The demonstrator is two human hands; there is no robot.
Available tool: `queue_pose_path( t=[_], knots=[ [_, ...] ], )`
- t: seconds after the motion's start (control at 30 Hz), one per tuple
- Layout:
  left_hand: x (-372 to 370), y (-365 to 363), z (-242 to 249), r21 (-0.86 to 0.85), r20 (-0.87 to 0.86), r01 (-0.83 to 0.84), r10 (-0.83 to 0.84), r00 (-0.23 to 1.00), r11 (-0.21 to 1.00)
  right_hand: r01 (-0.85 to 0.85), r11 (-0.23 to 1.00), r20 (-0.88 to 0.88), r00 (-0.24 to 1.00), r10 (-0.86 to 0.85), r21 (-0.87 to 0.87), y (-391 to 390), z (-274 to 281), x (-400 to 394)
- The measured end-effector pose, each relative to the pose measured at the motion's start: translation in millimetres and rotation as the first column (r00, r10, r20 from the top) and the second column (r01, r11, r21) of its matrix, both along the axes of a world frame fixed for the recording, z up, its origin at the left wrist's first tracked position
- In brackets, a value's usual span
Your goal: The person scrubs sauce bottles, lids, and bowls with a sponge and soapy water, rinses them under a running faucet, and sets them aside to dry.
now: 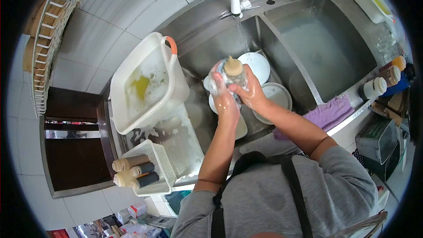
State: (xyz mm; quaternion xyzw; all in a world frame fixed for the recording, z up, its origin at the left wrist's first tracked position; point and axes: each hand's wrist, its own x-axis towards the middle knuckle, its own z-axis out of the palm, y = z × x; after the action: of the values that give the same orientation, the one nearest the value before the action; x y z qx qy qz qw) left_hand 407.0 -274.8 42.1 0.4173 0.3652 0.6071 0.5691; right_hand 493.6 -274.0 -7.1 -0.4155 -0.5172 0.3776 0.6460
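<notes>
A squeeze bottle [235,73] with a beige nozzle cap is held over the left sink basin, its cap tilted up toward the faucet. My left hand [225,101], covered in suds, is closed around one side of it. On the other side, my right hand [252,91] grips the same bottle. Foam hides part of the bottle, and I cannot make out whether a sponge is under my left fingers. Below and beyond my hands lie a white bowl [257,66] and a pale plate [278,98] in the basin.
Water runs from the white faucet [235,0]. A white tub [176,92] of suds stands at left, above a basket [161,165] of several bottles. The right basin [326,39] holds cloudy water. A purple cloth [328,113] and several bottles [373,89] line the right edge.
</notes>
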Motion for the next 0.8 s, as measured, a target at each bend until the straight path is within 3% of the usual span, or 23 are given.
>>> queue_pose_path(
  t=[0.07,0.1,0.13,0.17,0.2,0.23,0.3,0.33,0.37,0.4,0.43,0.47,0.5,0.53,0.57,0.6,0.63,0.7,0.77,0.8],
  knots=[
    [-3,4,0,0.105,-0.159,-0.047,0.064,0.985,0.993,-0.089,0.992,-0.086,0.993,0.081,-0.087,-3,1,4],
    [-13,13,1,0.104,-0.158,-0.045,0.062,0.985,0.993,-0.291,0.951,-0.088,0.955,0.283,-0.107,-6,10,10],
    [-26,23,4,-0.019,0.013,0.206,-0.206,0.978,0.978,-0.482,0.866,-0.095,0.876,0.473,-0.13,-9,18,15],
    [-35,30,4,-0.1,0.212,0.456,-0.429,0.878,0.884,-0.485,0.864,-0.099,0.874,0.475,-0.138,-14,24,19],
    [-36,35,8,-0.042,0.205,0.582,-0.563,0.8,0.812,-0.608,0.761,-0.237,0.793,0.562,-0.227,-17,30,23],
    [-35,34,10,-0.044,0.203,0.582,-0.564,0.801,0.812,-0.717,0.636,-0.376,0.694,0.614,-0.285,-16,33,26],
    [-25,31,13,-0.282,0.24,0.326,-0.263,0.934,0.902,-0.726,0.615,-0.305,0.687,0.659,-0.308,-9,32,30],
    [-16,26,8,-0.268,0.237,0.147,-0.083,0.968,0.952,-0.62,0.715,-0.248,0.785,0.568,-0.323,-6,38,27],
    [-7,18,-3,-0.268,0.237,0.148,-0.083,0.968,0.952,-0.501,0.8,-0.19,0.865,0.464,-0.331,-3,41,23],
    [3,8,-18,-0.188,0.085,-0.031,0.047,0.995,0.982,-0.32,0.923,-0.182,0.941,0.284,-0.215,3,29,12],
    [14,-2,-12,-0.075,-0.052,-0.193,0.189,0.981,0.978,-0.316,0.925,-0.182,0.942,0.281,-0.212,7,30,15],
    [26,-16,-6,0.047,-0.054,-0.175,0.178,0.983,0.983,-0.085,0.989,0.101,0.99,0.097,-0.119,11,32,19],
    [26,-19,-13,0.048,-0.055,-0.174,0.177,0.983,0.984,0.12,0.992,0.35,0.928,-0.124,0.035,14,35,21],
    [23,-18,-28,-0.117,0.036,-0.145,0.15,0.988,0.982,0.121,0.966,0.348,0.917,-0.197,0.229,14,39,19],
    [19,-14,-46,-0.276,0.132,-0.096,0.136,0.982,0.956,0.119,0.966,0.349,0.916,-0.196,0.229,14,39,16],
    [1,1,-84,-0.262,0.342,0.152,-0.056,0.938,0.953,0.072,0.941,0.343,0.92,-0.191,0.33,10,38,12],
    [-21,19,-123,-0.201,0.531,0.386,-0.231,0.815,0.9,0.025,0.906,0.336,0.924,-0.183,0.423,4,35,8],
    [-30,37,-129,-0.103,0.392,0.513,-0.439,0.809,0.852,-0.027,0.89,0.347,0.926,-0.149,0.455,0,19,3],
    [-39,37,-129,-0.273,0.308,0.454,-0.37,0.876,0.848,-0.154,0.821,0.472,0.868,-0.153,0.55,0,7,-2],
    [-43,32,-124,-0.356,0.258,0.418,-0.342,0.904,0.836,-0.161,0.842,0.494,0.859,-0.138,0.515,-2,6,0]
  ],
)
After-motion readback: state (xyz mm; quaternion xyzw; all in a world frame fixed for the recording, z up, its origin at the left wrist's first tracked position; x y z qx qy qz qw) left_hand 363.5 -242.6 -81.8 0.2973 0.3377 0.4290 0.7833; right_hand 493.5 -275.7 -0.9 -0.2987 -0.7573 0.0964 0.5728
